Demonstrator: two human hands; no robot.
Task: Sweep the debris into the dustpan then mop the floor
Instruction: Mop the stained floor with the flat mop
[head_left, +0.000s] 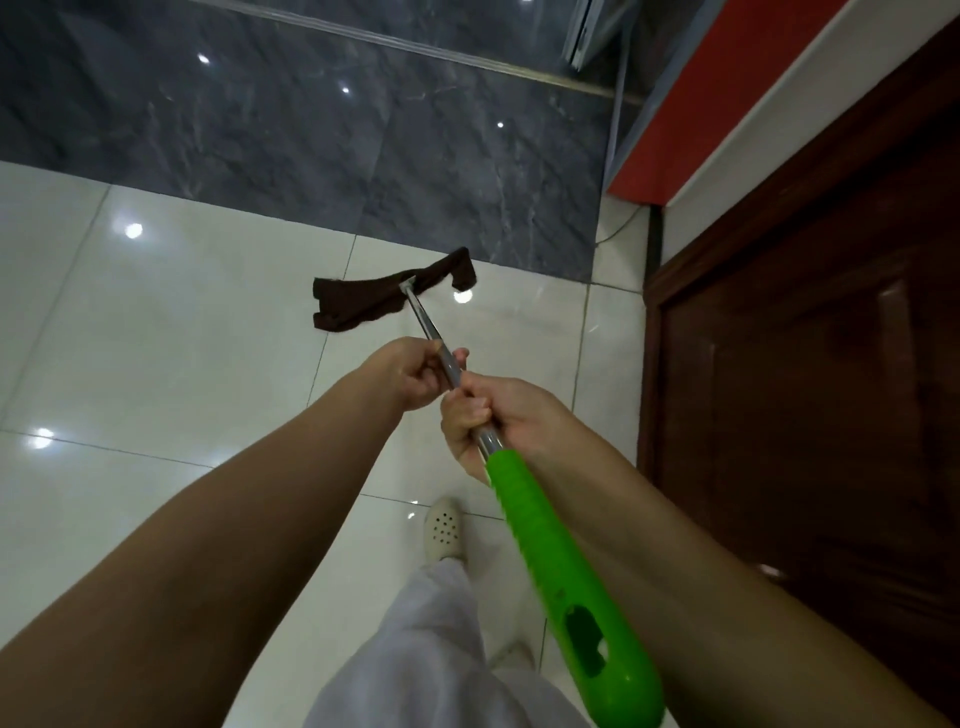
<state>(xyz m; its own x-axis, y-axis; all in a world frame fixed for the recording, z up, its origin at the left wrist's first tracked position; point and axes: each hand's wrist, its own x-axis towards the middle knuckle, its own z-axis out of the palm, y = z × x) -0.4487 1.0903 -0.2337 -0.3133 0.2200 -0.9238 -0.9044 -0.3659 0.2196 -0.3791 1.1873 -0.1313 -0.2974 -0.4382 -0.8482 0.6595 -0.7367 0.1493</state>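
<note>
I hold a mop with a metal pole (423, 317) and a bright green grip end (561, 571). Its dark brown cloth head (363, 301) lies on the glossy white tiled floor (182, 338), close to the edge of the dark grey marble strip (311, 130). My left hand (410, 376) grips the metal pole further down. My right hand (493, 421) grips the pole just above it, right where the green grip begins. No dustpan, broom or debris is in view.
A dark brown wooden door (805, 389) stands along the right. Beyond it is a red and white panel (701, 104) with a thin cable (621, 223) on the floor. My cream shoe (444, 527) and white trouser leg (431, 649) are below the hands.
</note>
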